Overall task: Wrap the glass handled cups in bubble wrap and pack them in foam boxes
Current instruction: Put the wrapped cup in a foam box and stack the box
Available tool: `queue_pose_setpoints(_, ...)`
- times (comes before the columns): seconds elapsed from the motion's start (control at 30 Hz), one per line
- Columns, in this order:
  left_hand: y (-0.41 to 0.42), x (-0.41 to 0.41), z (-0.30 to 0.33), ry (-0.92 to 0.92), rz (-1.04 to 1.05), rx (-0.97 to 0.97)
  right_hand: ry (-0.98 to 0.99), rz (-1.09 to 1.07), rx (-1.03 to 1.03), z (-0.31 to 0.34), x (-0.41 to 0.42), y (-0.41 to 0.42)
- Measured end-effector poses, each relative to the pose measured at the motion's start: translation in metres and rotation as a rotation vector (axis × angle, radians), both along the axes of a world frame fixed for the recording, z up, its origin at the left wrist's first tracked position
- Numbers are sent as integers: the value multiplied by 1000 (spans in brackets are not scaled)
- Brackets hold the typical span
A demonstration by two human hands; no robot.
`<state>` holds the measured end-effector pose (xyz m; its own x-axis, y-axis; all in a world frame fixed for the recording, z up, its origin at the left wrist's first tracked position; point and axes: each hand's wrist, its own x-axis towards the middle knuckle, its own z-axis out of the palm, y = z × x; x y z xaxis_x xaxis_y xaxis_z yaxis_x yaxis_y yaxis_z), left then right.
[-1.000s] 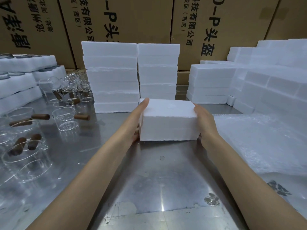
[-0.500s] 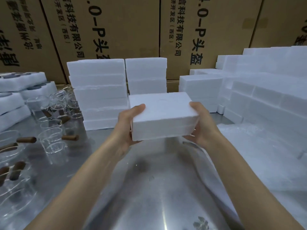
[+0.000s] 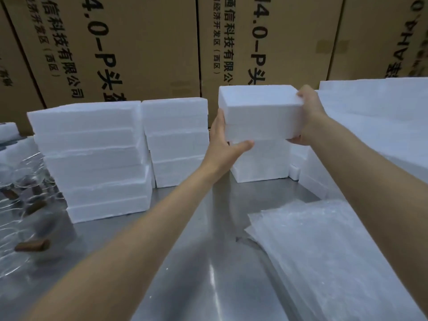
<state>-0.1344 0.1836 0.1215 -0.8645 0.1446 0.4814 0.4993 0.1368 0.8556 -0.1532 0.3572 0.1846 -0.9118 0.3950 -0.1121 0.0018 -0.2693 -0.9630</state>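
I hold a closed white foam box (image 3: pixel 260 112) up in the air between both hands, above a short stack of foam boxes (image 3: pixel 260 163) at the back of the steel table. My left hand (image 3: pixel 223 144) grips its left end, thumb under the bottom edge. My right hand (image 3: pixel 308 117) grips its right end, fingers over the top corner. Glass cups with brown wooden handles (image 3: pixel 25 218) lie blurred at the far left. Sheets of bubble wrap (image 3: pixel 324 251) lie at the right.
Two taller stacks of foam boxes (image 3: pixel 92 163) (image 3: pixel 176 142) stand at the back left and centre. More foam pieces (image 3: pixel 375 126) pile up at the right. Brown printed cartons (image 3: pixel 139 47) wall the back. Bare steel table (image 3: pixel 208 262) shows in front.
Both hands have lifted the foam box off the table and carried it up, away and to the right, over the short stack. The view has swung right.
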Motion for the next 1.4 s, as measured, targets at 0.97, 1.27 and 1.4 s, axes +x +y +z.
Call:
queue_pose_setpoints(0.97, 42, -116, 7, -259, -8, 156, 90, -78, 290, -21, -98, 37)
queue_pose_setpoints(1.27, 44, -117, 1, -250, -20, 141, 67, -121, 335, -32, -103, 38)
queue_pose_setpoints(1.4, 45, -121, 0, -235, -11, 66, 37, -148, 343, -32, -104, 37)
